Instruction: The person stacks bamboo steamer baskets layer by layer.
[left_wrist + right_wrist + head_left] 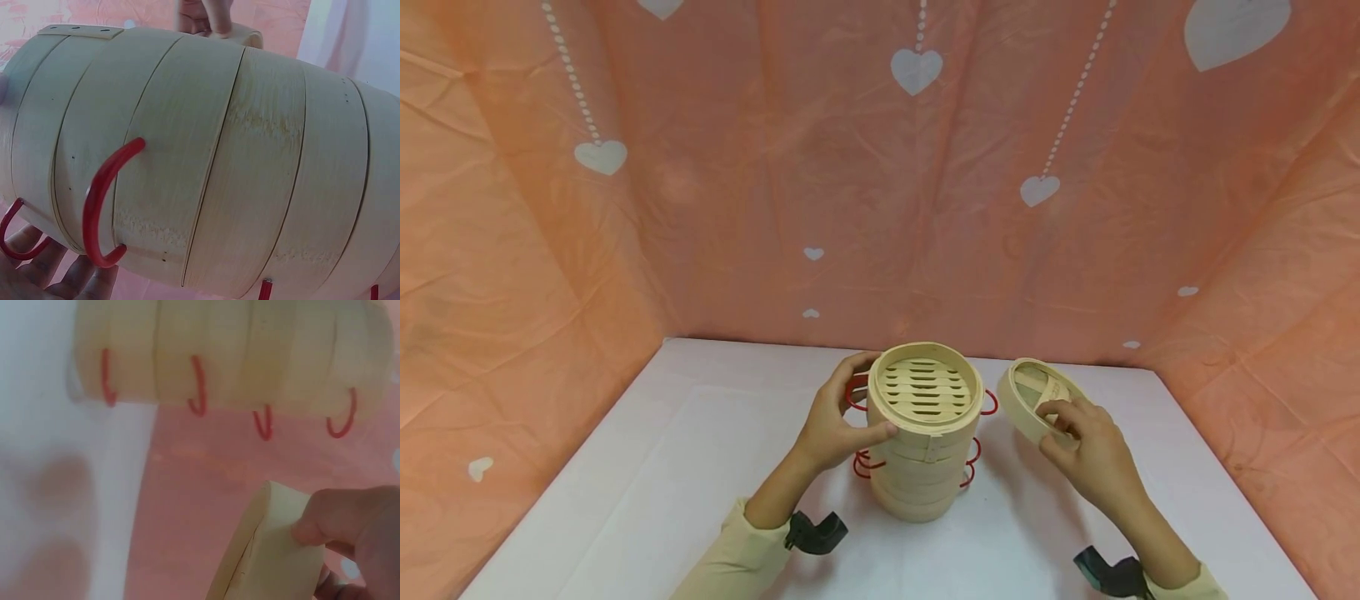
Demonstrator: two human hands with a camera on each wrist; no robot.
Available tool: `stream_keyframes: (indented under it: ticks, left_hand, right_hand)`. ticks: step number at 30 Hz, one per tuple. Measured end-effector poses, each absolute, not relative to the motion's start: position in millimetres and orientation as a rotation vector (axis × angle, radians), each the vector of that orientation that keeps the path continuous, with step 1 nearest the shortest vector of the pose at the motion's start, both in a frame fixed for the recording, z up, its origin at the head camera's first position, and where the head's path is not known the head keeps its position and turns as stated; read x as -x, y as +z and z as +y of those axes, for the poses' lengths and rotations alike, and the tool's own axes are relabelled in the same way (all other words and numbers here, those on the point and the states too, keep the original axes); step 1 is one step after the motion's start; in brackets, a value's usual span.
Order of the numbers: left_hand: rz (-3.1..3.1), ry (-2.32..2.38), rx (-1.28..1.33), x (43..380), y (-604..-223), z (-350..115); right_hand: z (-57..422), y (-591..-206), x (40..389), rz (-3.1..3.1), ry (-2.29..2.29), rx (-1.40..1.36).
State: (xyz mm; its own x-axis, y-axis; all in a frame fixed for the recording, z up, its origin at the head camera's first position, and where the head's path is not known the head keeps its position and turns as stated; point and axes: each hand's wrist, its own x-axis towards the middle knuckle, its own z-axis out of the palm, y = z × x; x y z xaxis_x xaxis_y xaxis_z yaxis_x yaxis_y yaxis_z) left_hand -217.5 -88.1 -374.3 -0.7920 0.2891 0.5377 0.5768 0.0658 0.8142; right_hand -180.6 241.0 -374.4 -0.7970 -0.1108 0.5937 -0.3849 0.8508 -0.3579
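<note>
A tall stack of bamboo steamer baskets (917, 475) stands upright on the table, with red loop handles down both sides. The slatted floor (925, 390) of the top basket shows from above. My left hand (838, 421) grips the upper part of the stack, thumb across the front and fingers round the far left side beside a red handle (94, 206). To the right of the stack, my right hand (1093, 454) pinches a round bamboo steamer lid (1019, 412), held tilted and apart from the stack. The lid's wall (284, 544) fills the lower part of the right wrist view.
A white-covered table (700, 417) lies under the stack. Behind it and at both sides hangs a pink-orange cloth (850, 183) with white hearts. Dark camera mounts (817, 534) sit on both wrists.
</note>
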Motion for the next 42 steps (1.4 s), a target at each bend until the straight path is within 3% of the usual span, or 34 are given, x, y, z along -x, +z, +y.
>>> stream_keyframes:
  ticks: [28,42]
  left_hand:
    - [-2.113,-1.785,0.885,219,-378,-88]
    - [-2.092,-1.793,0.909,219,-378,-88]
  right_hand:
    - [218,-318,172,-2.254,0.733,-0.449]
    - [193,-297,168,-2.235,0.785,-0.620]
